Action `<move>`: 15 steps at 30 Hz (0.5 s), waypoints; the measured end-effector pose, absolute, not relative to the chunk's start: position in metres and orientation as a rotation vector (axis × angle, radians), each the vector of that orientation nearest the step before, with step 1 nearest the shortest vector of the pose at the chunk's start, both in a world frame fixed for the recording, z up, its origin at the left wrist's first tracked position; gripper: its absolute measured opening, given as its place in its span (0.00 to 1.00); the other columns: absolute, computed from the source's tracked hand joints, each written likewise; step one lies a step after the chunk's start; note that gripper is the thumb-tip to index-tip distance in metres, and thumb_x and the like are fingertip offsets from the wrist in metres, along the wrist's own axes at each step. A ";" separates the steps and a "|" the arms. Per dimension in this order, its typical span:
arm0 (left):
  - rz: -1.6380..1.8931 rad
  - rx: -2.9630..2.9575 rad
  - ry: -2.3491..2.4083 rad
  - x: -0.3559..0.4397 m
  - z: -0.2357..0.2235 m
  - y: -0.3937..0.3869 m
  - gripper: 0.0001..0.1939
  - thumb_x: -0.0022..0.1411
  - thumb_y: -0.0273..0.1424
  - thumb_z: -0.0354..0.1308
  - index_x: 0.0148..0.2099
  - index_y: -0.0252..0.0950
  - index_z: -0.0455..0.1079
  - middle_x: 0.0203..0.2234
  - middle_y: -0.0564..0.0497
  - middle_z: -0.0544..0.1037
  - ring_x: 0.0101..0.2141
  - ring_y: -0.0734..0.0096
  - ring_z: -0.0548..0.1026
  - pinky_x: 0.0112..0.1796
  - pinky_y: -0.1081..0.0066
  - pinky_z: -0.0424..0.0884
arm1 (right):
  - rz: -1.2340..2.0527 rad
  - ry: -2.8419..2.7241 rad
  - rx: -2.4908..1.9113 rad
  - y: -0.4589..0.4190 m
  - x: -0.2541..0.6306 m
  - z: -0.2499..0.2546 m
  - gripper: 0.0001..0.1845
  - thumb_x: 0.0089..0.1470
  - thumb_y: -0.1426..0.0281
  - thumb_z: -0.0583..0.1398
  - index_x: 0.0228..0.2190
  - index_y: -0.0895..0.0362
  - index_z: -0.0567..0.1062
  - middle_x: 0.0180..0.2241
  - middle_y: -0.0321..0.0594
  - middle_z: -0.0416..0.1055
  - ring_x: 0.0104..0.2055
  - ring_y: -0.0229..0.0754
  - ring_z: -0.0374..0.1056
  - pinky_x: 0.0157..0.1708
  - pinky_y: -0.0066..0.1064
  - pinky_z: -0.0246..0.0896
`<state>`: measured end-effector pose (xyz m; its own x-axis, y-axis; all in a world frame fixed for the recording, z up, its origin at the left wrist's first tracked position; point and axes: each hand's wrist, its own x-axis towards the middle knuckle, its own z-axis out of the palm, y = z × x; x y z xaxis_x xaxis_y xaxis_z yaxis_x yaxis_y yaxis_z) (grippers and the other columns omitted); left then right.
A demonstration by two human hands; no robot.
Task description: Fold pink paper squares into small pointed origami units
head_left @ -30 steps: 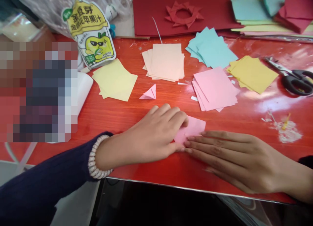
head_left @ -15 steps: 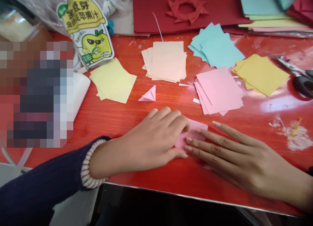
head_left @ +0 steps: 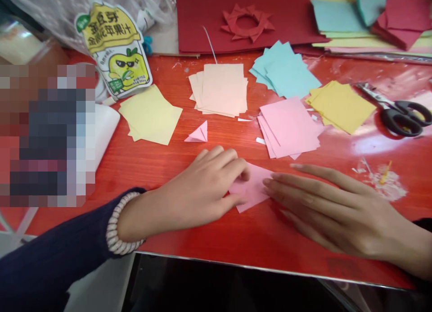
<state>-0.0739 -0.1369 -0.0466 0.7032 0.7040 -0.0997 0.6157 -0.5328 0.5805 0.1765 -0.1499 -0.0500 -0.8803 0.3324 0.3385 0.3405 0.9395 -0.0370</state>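
A small piece of pink paper (head_left: 254, 188) lies on the red table between my hands, and I cannot make out its folds. My left hand (head_left: 209, 183) holds its left side against the table, with curled fingers above and the thumb at the lower edge. From the other side, my right hand (head_left: 332, 201) reaches in with fingers stretched out flat, the fingertips at the paper's right edge. Just beyond my left hand sits a small folded pink triangle (head_left: 199, 133). A stack of square pink sheets (head_left: 290, 127) lies behind the paper.
Pale yellow (head_left: 151, 116), peach (head_left: 222, 89), turquoise (head_left: 290, 69) and mustard sheets (head_left: 344, 106) lie across the table. Black-handled scissors (head_left: 401, 116) rest at right, near paper scraps (head_left: 388, 183). A juice pouch (head_left: 124, 64) stands at left. A folded red ring (head_left: 248, 24) lies at the back.
My right hand has drawn back to the right, so more of the pink paper shows. My left hand stays on the paper. The view has shifted slightly to the right.
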 end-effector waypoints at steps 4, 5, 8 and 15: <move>0.254 2.352 1.054 -0.074 -0.049 -0.134 0.10 0.63 0.38 0.55 0.42 0.37 0.64 0.38 0.53 0.68 0.40 0.68 0.63 0.43 0.66 0.57 | 0.137 -2.706 -0.478 -0.156 0.174 -0.050 0.09 0.56 0.75 0.58 0.39 0.65 0.75 0.43 0.47 0.76 0.47 0.45 0.72 0.49 0.38 0.67; 0.257 2.376 1.055 -0.074 -0.050 -0.134 0.11 0.63 0.38 0.55 0.42 0.36 0.64 0.38 0.52 0.68 0.40 0.68 0.63 0.44 0.66 0.57 | 0.209 -2.684 -0.468 -0.157 0.173 -0.049 0.09 0.56 0.75 0.58 0.38 0.65 0.76 0.41 0.46 0.77 0.46 0.44 0.72 0.48 0.38 0.68; 0.260 2.450 1.031 -0.074 -0.052 -0.135 0.11 0.65 0.37 0.53 0.44 0.36 0.65 0.40 0.49 0.68 0.41 0.65 0.63 0.44 0.63 0.58 | 0.509 -2.596 -0.436 -0.159 0.168 -0.044 0.08 0.56 0.76 0.57 0.36 0.64 0.76 0.37 0.45 0.78 0.43 0.41 0.73 0.46 0.33 0.69; 0.344 2.572 0.818 -0.072 -0.045 -0.136 0.10 0.69 0.27 0.42 0.41 0.33 0.65 0.37 0.47 0.72 0.36 0.69 0.64 0.40 0.67 0.60 | 0.808 -2.637 -0.316 -0.156 0.163 -0.044 0.11 0.58 0.77 0.54 0.41 0.66 0.74 0.40 0.49 0.77 0.46 0.39 0.73 0.50 0.31 0.67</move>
